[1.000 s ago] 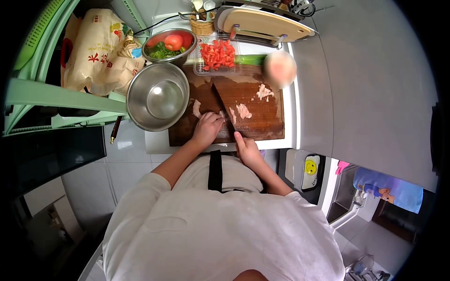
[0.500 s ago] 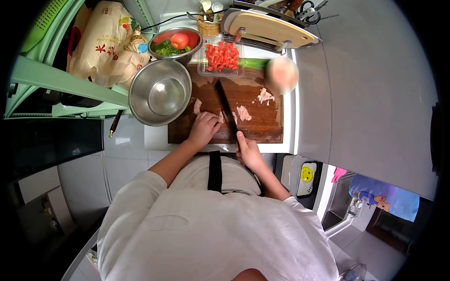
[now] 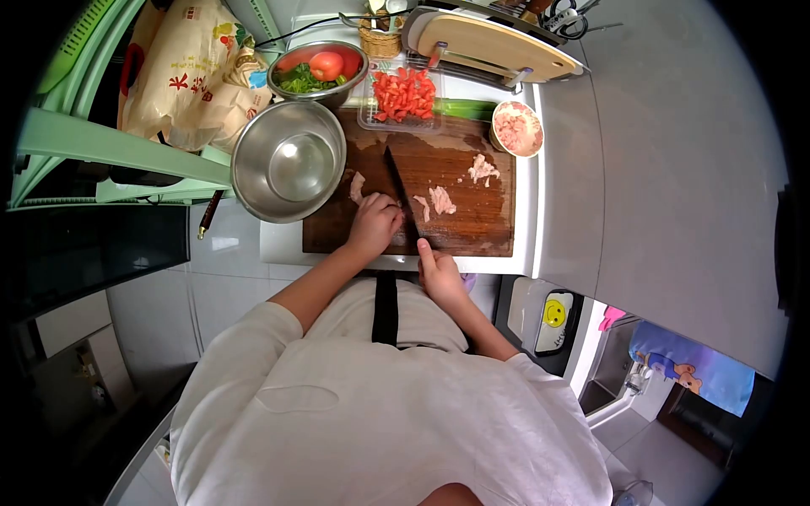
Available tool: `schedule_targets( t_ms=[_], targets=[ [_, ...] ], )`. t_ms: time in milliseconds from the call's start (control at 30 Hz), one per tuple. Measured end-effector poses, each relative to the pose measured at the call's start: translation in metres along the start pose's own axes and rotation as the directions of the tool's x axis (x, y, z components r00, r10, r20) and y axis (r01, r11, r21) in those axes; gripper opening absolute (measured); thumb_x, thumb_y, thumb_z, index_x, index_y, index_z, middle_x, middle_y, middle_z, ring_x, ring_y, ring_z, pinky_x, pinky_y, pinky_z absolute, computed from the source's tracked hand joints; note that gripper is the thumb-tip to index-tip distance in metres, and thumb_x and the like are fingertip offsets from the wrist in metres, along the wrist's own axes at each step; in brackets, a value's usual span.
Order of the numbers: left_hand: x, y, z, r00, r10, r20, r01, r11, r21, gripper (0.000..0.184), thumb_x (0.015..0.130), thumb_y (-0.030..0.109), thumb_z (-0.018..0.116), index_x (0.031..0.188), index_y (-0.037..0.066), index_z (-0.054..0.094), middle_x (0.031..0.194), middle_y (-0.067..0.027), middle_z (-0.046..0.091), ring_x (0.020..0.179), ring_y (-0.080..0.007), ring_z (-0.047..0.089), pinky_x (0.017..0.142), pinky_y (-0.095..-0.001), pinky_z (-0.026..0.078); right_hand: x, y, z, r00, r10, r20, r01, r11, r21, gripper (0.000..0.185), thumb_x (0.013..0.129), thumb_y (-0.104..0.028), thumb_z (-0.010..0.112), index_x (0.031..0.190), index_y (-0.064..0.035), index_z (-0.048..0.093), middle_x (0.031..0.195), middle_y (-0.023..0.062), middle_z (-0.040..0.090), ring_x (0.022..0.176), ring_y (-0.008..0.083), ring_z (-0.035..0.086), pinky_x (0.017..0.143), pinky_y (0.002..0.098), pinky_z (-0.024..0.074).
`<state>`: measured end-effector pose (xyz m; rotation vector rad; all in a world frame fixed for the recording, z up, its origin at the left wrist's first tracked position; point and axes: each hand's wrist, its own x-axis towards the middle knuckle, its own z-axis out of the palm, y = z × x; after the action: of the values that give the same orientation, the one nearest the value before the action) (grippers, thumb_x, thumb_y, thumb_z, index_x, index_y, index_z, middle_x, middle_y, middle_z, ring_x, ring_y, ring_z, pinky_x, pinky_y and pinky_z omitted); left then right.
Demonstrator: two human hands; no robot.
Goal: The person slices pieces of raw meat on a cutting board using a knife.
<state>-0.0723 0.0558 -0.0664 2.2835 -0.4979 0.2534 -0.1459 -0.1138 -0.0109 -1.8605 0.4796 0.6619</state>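
My right hand (image 3: 439,270) grips the handle of a knife (image 3: 398,183), its dark blade slanting up and left over the wooden cutting board (image 3: 477,221). Left of the blade, my left hand (image 3: 375,224) rests on the board with fingers curled over pale raw meat, mostly hidden beneath them. A strip of meat (image 3: 358,186) shows beyond the knuckles. Just right of the blade lies a thin slice (image 3: 422,207), beside a small pile of cut meat (image 3: 441,201). Another chopped heap (image 3: 483,170) sits farther right.
A steel bowl (image 3: 253,181) overlaps the board's left edge. Behind it another bowl (image 3: 276,83) holds a tomato and greens. Diced tomato (image 3: 404,94) fills a clear tray at the back, near a green stalk (image 3: 467,109). A tub of minced meat (image 3: 518,129) stands at the back right corner.
The knife and my right hand have shifted slightly left, closer to my left fingers. A thin slice of meat now shows clearly on the right of the blade.
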Motion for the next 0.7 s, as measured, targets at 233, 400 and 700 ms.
schedule_targets(
  t_ms=[233, 400, 700],
  targets=[
    [-0.001, -0.002, 0.001, 0.998, 0.037, 0.042, -0.038, 0.999, 0.013, 0.008, 0.07, 0.005, 0.071, 0.076, 0.001, 0.067, 0.089, -0.01, 0.061, 0.089, -0.0294, 0.057, 0.081, -0.0399, 0.047, 0.017, -0.02, 0.002, 0.997, -0.064, 0.033, 0.064, 0.998, 0.0, 0.07, 0.099, -0.055, 0.043, 0.063, 0.0044, 0.057, 0.053, 0.0133, 0.054, 0.054, 0.0261, 0.057, 0.057, 0.0393, 0.046],
    [0.0, -0.002, 0.0, 0.996, 0.087, -0.003, -0.087, 0.996, 0.034, 0.008, 0.07, 0.006, 0.07, 0.074, 0.001, 0.065, 0.088, -0.0104, 0.06, 0.088, -0.0297, 0.057, 0.081, -0.04, 0.047, 0.004, -0.001, -0.004, 0.995, -0.092, -0.037, 0.089, 0.992, -0.087, 0.07, 0.099, -0.055, 0.041, 0.059, 0.0018, 0.055, 0.051, 0.0105, 0.052, 0.05, 0.023, 0.054, 0.055, 0.0382, 0.0453],
    [0.001, 0.005, -0.016, 0.978, -0.21, 0.002, 0.206, 0.955, -0.214, 0.006, 0.071, 0.001, 0.069, 0.074, 0.002, 0.064, 0.08, -0.01, 0.065, 0.08, -0.0274, 0.063, 0.076, -0.0368, 0.05, 0.002, -0.02, -0.018, 0.999, 0.027, -0.028, -0.02, 0.975, 0.223, 0.064, 0.099, -0.055, 0.043, 0.062, -0.0036, 0.051, 0.049, 0.0022, 0.045, 0.038, 0.0132, 0.041, 0.038, 0.0291, 0.0323]
  ],
)
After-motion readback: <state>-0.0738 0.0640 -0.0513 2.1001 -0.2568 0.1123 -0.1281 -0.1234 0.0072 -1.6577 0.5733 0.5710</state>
